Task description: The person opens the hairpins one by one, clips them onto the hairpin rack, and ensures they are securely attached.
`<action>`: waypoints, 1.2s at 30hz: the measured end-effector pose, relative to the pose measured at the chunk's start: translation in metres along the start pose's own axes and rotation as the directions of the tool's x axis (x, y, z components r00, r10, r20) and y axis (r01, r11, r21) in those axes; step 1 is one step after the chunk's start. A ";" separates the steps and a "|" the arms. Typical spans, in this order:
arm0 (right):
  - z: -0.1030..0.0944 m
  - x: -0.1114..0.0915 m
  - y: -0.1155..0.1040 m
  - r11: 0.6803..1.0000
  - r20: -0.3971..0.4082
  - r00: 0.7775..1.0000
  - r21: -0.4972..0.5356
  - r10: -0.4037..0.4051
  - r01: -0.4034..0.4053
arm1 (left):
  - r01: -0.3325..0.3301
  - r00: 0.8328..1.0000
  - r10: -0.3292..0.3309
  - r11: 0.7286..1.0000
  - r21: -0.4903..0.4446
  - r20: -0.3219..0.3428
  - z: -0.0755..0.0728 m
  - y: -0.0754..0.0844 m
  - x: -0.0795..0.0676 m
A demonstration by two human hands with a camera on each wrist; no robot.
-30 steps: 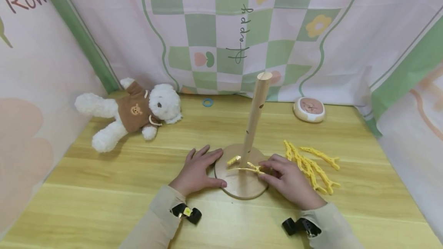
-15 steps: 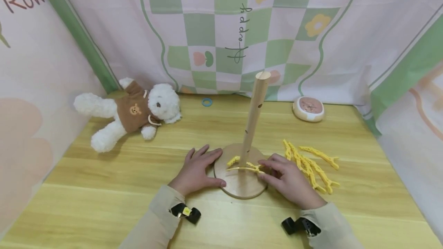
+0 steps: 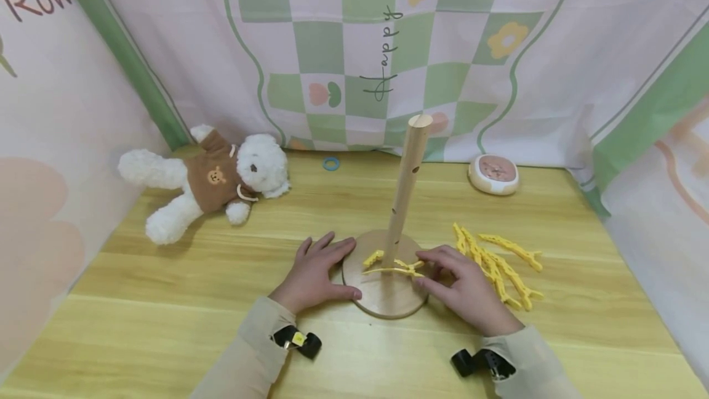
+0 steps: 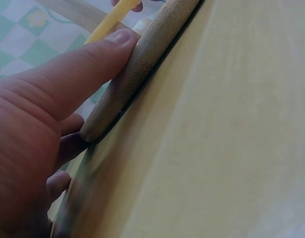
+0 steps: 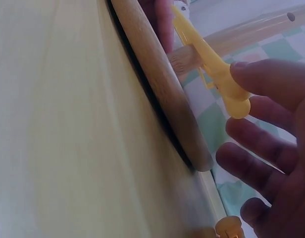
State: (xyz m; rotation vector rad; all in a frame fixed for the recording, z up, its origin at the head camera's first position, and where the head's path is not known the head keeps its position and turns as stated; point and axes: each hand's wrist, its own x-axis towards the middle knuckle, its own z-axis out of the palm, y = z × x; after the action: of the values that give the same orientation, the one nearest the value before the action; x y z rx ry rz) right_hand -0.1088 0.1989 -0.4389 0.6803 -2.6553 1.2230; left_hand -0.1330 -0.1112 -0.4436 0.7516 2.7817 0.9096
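A round wooden base (image 3: 388, 306) bears an upright wooden pole (image 3: 406, 183) with small holes. My left hand (image 3: 316, 276) rests at the base's left edge with fingers spread, and in the left wrist view its thumb (image 4: 110, 49) presses on the rim. Low at the pole is a forked, branch-like yellow plastic piece (image 3: 410, 270), parts of which show on both sides of the pole. My right hand (image 3: 462, 285) is at its forked end, with thumb and index finger apart. In the right wrist view the thumb tip overlaps the yellow piece (image 5: 219, 74), the other fingers loosely bent.
Several more yellow branch-like pieces (image 3: 493, 263) lie on the table right of the base. A white plush toy (image 3: 213, 180) in a brown top lies at the back left. A blue ring (image 3: 331, 164) and a pink-and-white rounded device (image 3: 495, 174) sit along the back, before a curtain.
My right index finger and thumb have spread slightly, and more of the yellow piece's forked end shows between them. My left hand, the base and the pole stay in place.
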 end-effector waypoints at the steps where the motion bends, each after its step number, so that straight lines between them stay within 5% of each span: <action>1: 0.000 0.000 0.000 1.000 -0.007 1.000 0.001 0.003 -0.003 | 0.001 1.000 -0.001 1.000 -0.001 0.000 0.000 0.000 0.000; 36: -0.037 -0.022 0.020 0.995 -0.210 0.977 -0.098 -0.016 -0.005 | 0.004 1.000 -0.004 1.000 0.024 0.000 0.002 -0.002 0.000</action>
State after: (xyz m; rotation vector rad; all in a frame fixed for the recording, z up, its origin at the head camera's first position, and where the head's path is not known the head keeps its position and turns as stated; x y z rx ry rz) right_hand -0.1009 0.2450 -0.4349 0.5108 -2.5169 1.0882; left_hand -0.1336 -0.1112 -0.4462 0.7490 2.7973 0.8774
